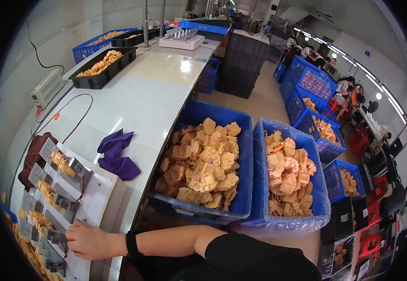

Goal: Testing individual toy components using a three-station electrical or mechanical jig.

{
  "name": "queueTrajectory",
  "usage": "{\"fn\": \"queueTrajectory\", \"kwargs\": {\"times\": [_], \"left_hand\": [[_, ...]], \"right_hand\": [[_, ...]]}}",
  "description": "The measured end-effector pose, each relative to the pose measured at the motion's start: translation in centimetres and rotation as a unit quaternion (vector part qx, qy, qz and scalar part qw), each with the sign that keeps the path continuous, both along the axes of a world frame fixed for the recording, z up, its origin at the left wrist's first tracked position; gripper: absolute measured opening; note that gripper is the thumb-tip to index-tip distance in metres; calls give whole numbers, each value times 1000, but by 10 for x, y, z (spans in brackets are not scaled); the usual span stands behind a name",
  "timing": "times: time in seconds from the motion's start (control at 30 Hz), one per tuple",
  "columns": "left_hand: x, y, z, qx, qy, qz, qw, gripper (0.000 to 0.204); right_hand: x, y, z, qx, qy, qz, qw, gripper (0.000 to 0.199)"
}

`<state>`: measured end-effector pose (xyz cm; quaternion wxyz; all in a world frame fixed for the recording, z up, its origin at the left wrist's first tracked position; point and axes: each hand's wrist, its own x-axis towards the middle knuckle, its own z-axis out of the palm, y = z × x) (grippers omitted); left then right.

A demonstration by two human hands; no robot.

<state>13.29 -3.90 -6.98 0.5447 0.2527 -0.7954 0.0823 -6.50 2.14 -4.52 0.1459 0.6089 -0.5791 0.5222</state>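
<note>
At the lower left of the bench [152, 96], three tan pieces [47, 191] show plainly in a row on a white stand [98, 196], each with its long axis slanting from upper left to lower right toward a small grey block [63, 202], though I cannot tell which end is the front. The right hand [88, 240] rests beside the third, fingers bent and close together, and whether they grip anything cannot be told. Beyond lie one purple cloth [117, 154] and, right of the bench, two large blue bins [246, 159] of tan parts [210, 164].
</note>
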Motion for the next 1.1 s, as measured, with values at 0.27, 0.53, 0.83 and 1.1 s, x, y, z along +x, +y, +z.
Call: {"fn": "queueTrajectory", "kwargs": {"times": [0.27, 0.53, 0.83, 1.1], "left_hand": [[-1, 2, 4, -9, -20, 14, 1000, 29], [-2, 9, 7, 13, -19, 9, 1000, 28], [3, -2, -3, 8, -16, 10, 1000, 28], [2, 2, 1, 14, -26, 14, 999, 30]], "right_hand": [[0, -4, -3, 32, -3, -12, 999, 8], [2, -4, -2, 7, 4, -16, 1000, 11], [1, -3, -2, 3, 7, -25, 1000, 11], [1, -3, -1, 8, 15, -18, 1000, 11]]}}
